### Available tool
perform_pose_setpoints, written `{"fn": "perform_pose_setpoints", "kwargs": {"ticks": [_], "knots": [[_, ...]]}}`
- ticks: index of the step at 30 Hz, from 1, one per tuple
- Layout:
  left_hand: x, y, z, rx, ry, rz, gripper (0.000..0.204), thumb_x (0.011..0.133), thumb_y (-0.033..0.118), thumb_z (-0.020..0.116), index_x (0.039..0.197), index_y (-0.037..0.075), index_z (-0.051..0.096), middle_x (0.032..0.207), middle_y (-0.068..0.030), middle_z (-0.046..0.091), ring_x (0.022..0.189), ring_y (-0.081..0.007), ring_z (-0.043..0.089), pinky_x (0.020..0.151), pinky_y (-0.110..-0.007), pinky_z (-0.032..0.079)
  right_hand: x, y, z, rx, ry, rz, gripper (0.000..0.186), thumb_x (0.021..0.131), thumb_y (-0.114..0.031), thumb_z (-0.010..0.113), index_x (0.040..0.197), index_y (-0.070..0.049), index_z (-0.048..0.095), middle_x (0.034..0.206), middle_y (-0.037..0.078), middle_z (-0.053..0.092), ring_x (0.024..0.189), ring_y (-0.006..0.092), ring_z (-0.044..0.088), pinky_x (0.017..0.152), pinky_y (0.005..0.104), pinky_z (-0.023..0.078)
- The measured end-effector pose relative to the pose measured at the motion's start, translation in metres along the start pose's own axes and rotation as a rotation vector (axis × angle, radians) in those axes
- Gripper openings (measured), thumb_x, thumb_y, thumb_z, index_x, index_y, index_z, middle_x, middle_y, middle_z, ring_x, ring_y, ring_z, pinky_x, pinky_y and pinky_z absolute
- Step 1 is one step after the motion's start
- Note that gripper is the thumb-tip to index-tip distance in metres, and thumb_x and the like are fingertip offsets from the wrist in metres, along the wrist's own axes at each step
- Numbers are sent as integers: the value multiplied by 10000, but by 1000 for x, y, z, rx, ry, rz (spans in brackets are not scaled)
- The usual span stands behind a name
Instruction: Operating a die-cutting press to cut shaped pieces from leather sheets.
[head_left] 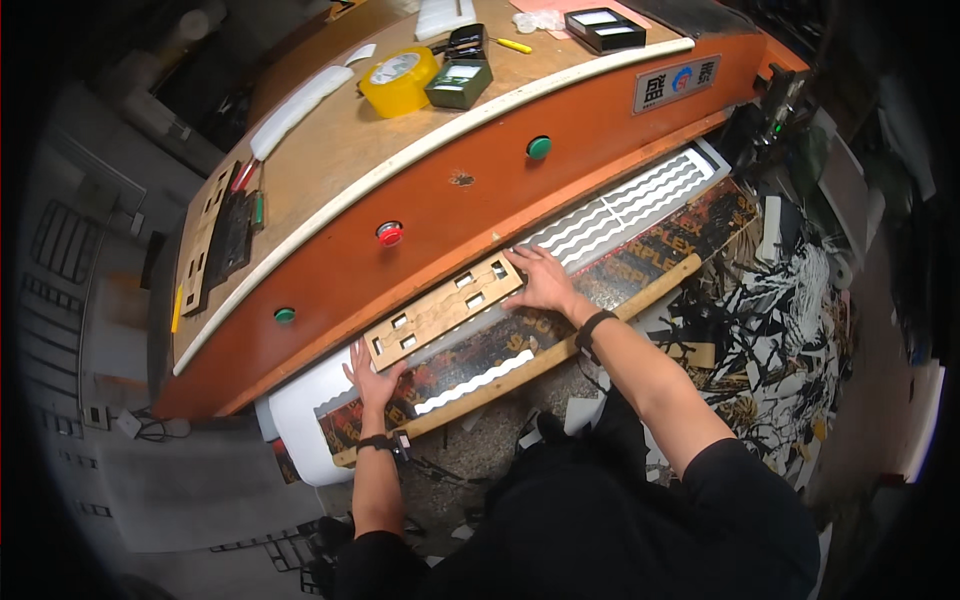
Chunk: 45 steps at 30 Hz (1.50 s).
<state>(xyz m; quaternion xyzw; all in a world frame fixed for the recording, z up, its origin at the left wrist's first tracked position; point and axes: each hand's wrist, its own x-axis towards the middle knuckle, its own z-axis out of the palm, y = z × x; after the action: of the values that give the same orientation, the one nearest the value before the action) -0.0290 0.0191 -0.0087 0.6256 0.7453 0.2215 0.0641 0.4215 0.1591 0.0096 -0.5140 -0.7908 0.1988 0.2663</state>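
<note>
A long plywood die board [435,312] with rectangular cutouts lies at a slant across the front of the orange machine, over a white sheet. At its lower left end, my left hand [376,378] grips the edge with the fingers somewhat apart. My right hand [545,282] holds the upper right end, its fingers partly hidden at the far edge. A grey panel with white wavy slots [640,208] extends to the right of the board. One white wavy strip [475,382] lies on the dark printed ledge [610,283] in front of me.
On the machine's orange front [330,275] are a red button [389,233] and green buttons [539,148]. Yellow tape [398,82] and small boxes [460,84] stand on its top. A wooden rail [540,362] edges the ledge. Scraps [770,330] cover the floor at right.
</note>
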Motion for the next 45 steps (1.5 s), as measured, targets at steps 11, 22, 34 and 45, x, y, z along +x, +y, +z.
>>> {"fn": "perform_pose_setpoints", "kwargs": {"ticks": [11,22,34,45], "knots": [[-36,-2,-2,-182,168,-29,1030,812,420,981,1528,-187,557,1664,-362,509,1613,-473,421,1353,-504,332,-14,23,-68,130,-134,170,850,825,-343,995,1487,80,672,1466,260,733,1384,365,705,1192,441,545],[-134,52,19,72,269,28,650,943,279,844,1470,-51,658,1537,-232,649,1562,-419,478,1358,-573,299,3,-39,-123,215,566,173,641,938,-209,883,1478,28,633,1501,240,654,1394,324,658,1134,401,548],[5,91,-132,19,285,89,993,950,264,851,1719,-91,334,1840,-297,227,1724,-429,212,1397,-540,223,37,-92,-107,440,529,247,1365,939,-657,840,1777,69,43,1859,328,-59,1751,407,3,1418,466,133],[-60,38,-32,-53,-225,-227,1149,865,254,920,1778,19,263,1885,-141,214,1750,-343,148,1369,-672,210,-37,7,-44,585,198,391,1023,897,-449,947,1639,94,499,1620,283,611,1527,356,584,1286,452,438]]}}
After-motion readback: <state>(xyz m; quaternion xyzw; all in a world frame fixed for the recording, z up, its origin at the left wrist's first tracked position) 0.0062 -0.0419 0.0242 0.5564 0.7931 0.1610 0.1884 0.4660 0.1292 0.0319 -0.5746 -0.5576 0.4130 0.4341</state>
